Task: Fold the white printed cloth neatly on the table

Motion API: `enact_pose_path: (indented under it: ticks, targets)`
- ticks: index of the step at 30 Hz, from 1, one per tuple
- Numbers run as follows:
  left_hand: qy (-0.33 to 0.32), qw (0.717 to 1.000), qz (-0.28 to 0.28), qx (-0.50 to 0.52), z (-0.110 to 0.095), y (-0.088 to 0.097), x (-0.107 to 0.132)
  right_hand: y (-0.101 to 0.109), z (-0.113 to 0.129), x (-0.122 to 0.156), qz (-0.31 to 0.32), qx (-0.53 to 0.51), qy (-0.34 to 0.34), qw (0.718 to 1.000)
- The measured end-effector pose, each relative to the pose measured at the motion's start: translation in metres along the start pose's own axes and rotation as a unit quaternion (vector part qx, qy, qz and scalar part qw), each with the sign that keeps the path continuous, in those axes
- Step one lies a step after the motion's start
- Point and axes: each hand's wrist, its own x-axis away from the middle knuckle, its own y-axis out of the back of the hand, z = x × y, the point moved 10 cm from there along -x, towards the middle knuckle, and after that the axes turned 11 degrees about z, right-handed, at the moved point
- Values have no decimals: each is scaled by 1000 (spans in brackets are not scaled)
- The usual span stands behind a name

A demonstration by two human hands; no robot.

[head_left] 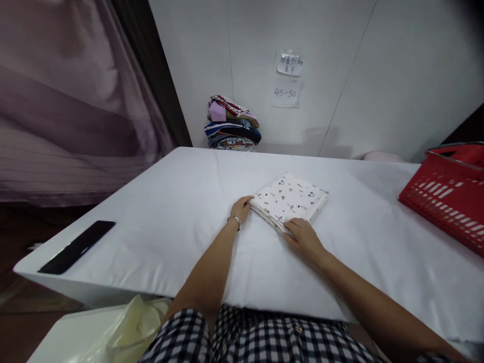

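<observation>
Left hand (241, 208) is closed on the left corner of the folded patterned cloth (290, 195), right hand (303, 239) on its near corner; the folded edge is gripped at both ends, probably so layers are kept aligned. Cloth is laid flat mid-tabletop (170, 217), likely for support. Red basket (418, 185) is set right, presumably for elbow room.

The white cloth (289, 195) has tiny dark pictures and is folded flat in layers. It lies slanted, its near edge held by the left fingers (246, 198) and the right fingers (294, 224).
</observation>
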Motion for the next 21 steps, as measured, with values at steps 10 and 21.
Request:
enact_pose_path:
  ticks: [10, 21]
  targets:
    - [4, 992, 9, 123, 15, 5, -5, -1, -1, -3, 0, 14, -18, 1000]
    - [6, 1000, -17, 11, 9, 9, 1, 4, -1, 3, -40, -10, -8, 999]
